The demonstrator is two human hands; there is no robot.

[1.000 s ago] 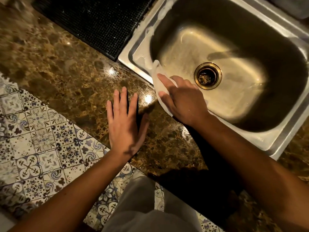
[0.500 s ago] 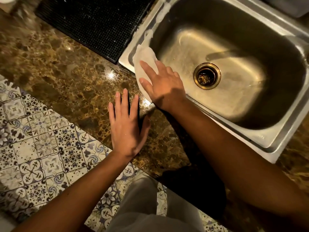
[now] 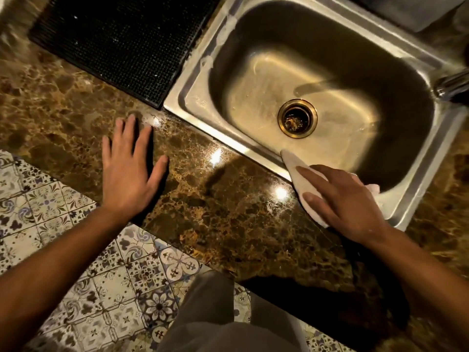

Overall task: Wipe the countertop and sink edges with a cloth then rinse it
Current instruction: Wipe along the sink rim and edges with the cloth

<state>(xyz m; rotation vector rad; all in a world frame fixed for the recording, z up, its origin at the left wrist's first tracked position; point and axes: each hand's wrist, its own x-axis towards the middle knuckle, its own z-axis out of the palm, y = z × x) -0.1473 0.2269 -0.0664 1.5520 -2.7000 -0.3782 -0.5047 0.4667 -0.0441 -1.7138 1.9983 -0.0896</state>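
The right hand [image 3: 347, 201] presses a pale cloth [image 3: 302, 184] flat against the near rim of the steel sink [image 3: 228, 137], at about four o'clock in the view. Its fingers are spread over the cloth, not curled around it; most of the cloth lies hidden under the palm, with one pointed corner poking out toward the basin and a small fold showing past the knuckles. The left hand [image 3: 129, 171] lies flat and wide open on the brown marble countertop [image 3: 215, 212], at about nine o'clock, holding nothing. A black mat [image 3: 111, 44] sits at eleven o'clock, touching the sink's left rim. The drain [image 3: 297, 118] lies near the centre, its contents too dark to make out. At two o'clock a tap [image 3: 451, 85] is cut off by the frame's edge. Patterned floor tiles [image 3: 76, 275] show at seven o'clock, and grey trousers [image 3: 223, 321] at six, partly cropped.
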